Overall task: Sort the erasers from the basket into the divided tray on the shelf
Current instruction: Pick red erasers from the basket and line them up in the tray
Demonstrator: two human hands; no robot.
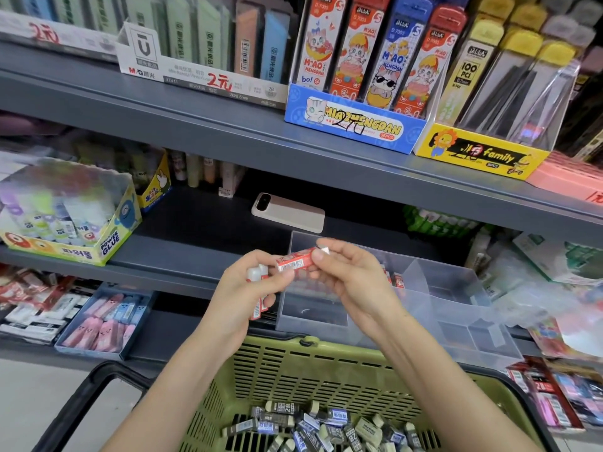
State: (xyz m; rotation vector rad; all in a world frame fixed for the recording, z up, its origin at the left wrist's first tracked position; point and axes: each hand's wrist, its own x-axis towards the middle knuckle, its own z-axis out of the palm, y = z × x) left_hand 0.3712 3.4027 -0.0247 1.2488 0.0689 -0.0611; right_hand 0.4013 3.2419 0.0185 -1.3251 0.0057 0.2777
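My left hand [251,288] grips a small bunch of red-sleeved erasers [257,308], white ends showing at the top. My right hand [346,275] pinches one red-sleeved eraser [295,261] by its right end, just above the left hand's thumb. Both hands hover in front of the clear divided tray [456,305] on the shelf edge. A few red erasers [396,280] lie in one of its back compartments. Below, the green basket [293,363] holds several black, blue and white erasers [313,425].
A phone [288,212] lies on the dark shelf behind the tray. A glue-stick box [65,220] stands at left. Boxed pencil leads [355,125] fill the shelf above. A blue box of pink and blue erasers [104,321] sits on the lower shelf at left.
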